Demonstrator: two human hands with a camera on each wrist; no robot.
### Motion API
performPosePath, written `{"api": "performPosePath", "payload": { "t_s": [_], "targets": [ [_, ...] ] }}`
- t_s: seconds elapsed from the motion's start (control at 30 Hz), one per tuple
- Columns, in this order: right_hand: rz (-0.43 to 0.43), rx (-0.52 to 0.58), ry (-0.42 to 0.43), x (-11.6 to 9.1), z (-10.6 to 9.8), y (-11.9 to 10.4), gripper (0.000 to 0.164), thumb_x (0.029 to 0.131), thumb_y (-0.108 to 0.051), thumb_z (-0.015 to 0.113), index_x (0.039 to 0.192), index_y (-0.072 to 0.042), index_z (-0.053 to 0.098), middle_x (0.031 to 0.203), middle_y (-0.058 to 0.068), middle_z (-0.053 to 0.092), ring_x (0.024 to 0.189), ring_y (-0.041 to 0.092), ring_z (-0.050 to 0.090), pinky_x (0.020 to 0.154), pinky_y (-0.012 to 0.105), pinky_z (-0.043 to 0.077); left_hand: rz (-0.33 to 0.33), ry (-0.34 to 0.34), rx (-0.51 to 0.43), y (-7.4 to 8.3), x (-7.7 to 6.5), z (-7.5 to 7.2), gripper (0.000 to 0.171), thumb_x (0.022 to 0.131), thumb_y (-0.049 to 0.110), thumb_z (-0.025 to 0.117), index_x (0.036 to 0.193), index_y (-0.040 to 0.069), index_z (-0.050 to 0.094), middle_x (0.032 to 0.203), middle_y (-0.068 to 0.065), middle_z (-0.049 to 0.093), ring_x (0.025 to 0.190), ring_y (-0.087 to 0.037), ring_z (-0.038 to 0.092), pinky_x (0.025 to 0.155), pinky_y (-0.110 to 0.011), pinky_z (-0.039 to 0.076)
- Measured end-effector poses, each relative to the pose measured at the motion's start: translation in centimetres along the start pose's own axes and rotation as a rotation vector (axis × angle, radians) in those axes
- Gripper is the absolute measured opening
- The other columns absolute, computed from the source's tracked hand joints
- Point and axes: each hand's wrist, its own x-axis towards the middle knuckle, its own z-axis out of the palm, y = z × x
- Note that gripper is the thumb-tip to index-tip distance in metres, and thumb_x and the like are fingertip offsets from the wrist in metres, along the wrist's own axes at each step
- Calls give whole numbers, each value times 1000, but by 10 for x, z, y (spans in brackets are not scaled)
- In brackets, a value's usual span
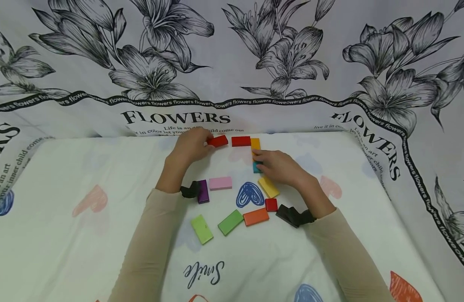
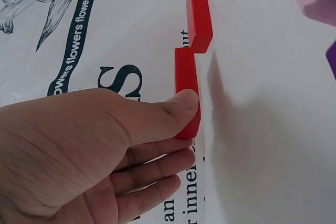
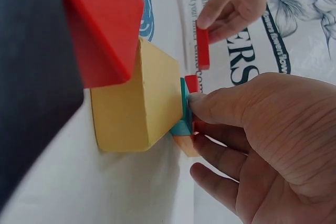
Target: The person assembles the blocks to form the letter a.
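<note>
My left hand (image 1: 192,144) pinches a red block (image 2: 186,77) between thumb and fingers at the far edge of the white cloth. A second red block (image 1: 241,141) lies just to its right, with a small gap between them in the head view. My right hand (image 1: 281,165) pinches a teal block (image 1: 257,167), its thumb on the near face in the right wrist view. An orange-yellow block (image 1: 256,144) adjoins the teal one and is partly hidden by the fingers. Below them lies a yellow block (image 1: 268,187), angled, near the right hand.
A small red block (image 1: 271,204), an orange block (image 1: 256,217), a green block (image 1: 230,222) and a lime block (image 1: 202,229) curve along the near side. A pink block (image 1: 220,183) and a purple block (image 1: 203,191) lie by the left wrist's black strap (image 1: 190,190).
</note>
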Motion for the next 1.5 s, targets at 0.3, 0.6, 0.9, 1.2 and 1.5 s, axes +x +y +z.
{"api": "performPosePath", "payload": {
  "t_s": [0.3,0.6,0.9,1.2,1.5],
  "targets": [
    [-5,-6,10,-3,-2,-3,44,107,-18,60,149,-7,58,164,6,51,157,34,42,127,55,37,13,12,2,3,0,0,31,97,13,72,126,1,74,120,-18,74,108,-33,65,99,-48,54],
    [-18,-10,9,-2,-2,-3,44,107,-18,59,149,-7,58,163,6,51,156,35,42,126,56,37,-40,5,8,3,4,10,28,97,14,73,122,2,76,116,-15,75,102,-32,65,96,-45,55],
    [-24,9,24,-5,3,-1,43,106,-16,61,148,-6,59,162,7,52,155,37,43,125,56,38,-38,-3,24,7,5,18,26,97,14,74,120,2,76,115,-14,76,100,-30,65,97,-44,56],
    [-22,-3,20,-2,2,-3,43,107,-17,61,149,-7,58,162,6,53,155,36,43,125,55,38,-27,22,26,7,6,19,23,97,11,73,118,3,78,112,-13,76,97,-29,64,95,-43,55],
    [-32,-5,26,-4,2,-3,43,107,-16,60,148,-5,59,162,8,53,155,37,43,125,56,37,-31,20,25,10,5,19,24,98,11,72,119,3,77,113,-13,76,98,-29,64,97,-43,55]
  ]
}}
